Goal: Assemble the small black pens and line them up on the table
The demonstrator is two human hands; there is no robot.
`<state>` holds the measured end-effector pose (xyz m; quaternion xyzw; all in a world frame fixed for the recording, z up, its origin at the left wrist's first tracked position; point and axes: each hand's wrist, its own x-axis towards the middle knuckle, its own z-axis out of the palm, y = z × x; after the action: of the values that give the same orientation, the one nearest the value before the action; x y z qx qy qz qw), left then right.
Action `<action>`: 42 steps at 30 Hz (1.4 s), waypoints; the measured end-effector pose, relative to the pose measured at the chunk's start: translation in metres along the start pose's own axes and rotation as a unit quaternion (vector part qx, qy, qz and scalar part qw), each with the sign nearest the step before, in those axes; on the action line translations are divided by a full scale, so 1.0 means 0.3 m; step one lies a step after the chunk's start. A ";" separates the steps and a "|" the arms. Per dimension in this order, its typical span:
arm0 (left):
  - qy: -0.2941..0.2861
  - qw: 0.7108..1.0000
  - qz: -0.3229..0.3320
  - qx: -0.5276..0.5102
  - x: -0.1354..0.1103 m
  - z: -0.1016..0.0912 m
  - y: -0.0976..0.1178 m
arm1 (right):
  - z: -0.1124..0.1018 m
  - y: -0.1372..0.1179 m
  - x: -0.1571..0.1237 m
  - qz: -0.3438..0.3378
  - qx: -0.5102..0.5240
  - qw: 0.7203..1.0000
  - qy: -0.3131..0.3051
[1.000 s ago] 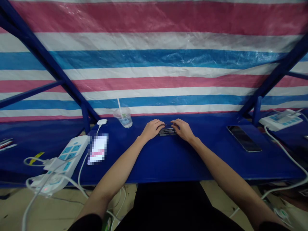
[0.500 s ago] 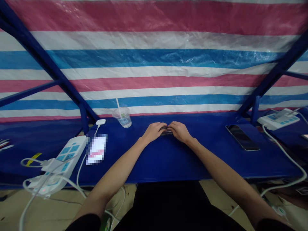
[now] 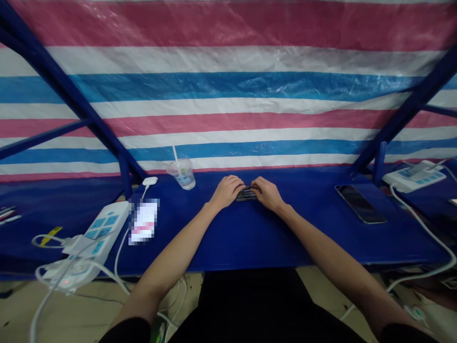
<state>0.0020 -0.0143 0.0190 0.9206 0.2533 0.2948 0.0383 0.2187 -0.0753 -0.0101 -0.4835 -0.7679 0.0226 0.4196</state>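
Note:
Both my hands rest on the blue table point(image 3: 250, 238) at its far middle, fingers curled around a small bundle of dark pens point(image 3: 246, 194) lying flat between them. My left hand point(image 3: 226, 190) grips the bundle's left end. My right hand point(image 3: 267, 193) grips its right end. Only a short stretch of the pens shows between the fingers; the ends are hidden under my hands.
A clear plastic cup point(image 3: 182, 174) with a straw stands at the back left. A phone point(image 3: 144, 221) with charger point(image 3: 150, 181) and a white power strip point(image 3: 93, 232) lie left. A dark phone point(image 3: 360, 204) lies right, another power strip point(image 3: 414, 177) far right. Striped tarp behind.
My hands closed in on the pen bundle, hiding most of it, then parted slightly so a bit more of it shows. Nothing else moved.

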 end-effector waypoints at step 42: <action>-0.007 1.000 0.017 -0.016 0.002 -0.002 -0.016 | -0.006 0.024 0.006 -0.001 -0.048 0.998 -0.032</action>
<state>0.0001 -0.0097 0.0187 0.9259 0.2330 0.2933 0.0499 0.2246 -0.0707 -0.0110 -0.5015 -0.7816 0.0010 0.3709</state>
